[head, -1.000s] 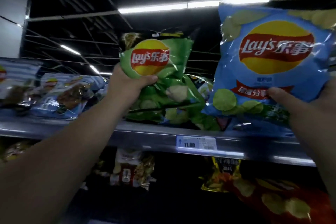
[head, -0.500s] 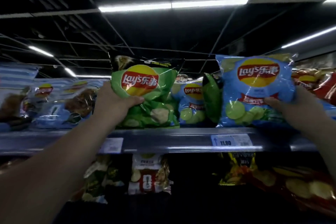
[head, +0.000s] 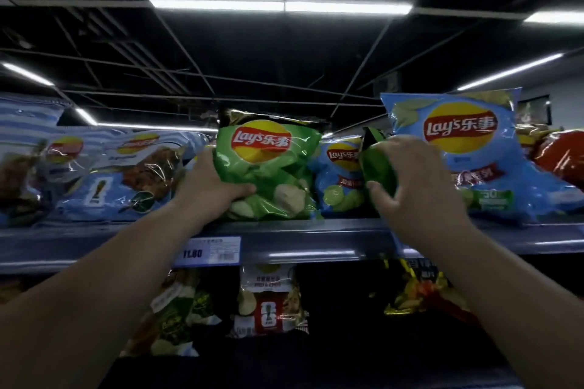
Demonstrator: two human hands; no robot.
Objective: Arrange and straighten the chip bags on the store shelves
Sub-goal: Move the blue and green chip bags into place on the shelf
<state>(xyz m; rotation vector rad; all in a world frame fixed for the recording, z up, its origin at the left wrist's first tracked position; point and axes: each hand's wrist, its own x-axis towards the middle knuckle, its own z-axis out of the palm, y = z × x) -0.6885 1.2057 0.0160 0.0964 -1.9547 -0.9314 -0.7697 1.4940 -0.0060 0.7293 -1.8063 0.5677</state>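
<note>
Green Lay's bag stands on the shelf just above the price tag, its side gripped by fingers of the left hand. Up-right of the tag, the right hand clasps an edge-on green bag; it is best turned face-forward and seated upright.

- A shop's snack aisle: a long metal shelf carries a printed price label on its front edge (digits blurred).
- Branded stock faces outward in rows: a green bag, a blue bag, a dark green bag edge-on, a white bag on the tier below.
- Strip lights run across a dark open ceiling.
</note>
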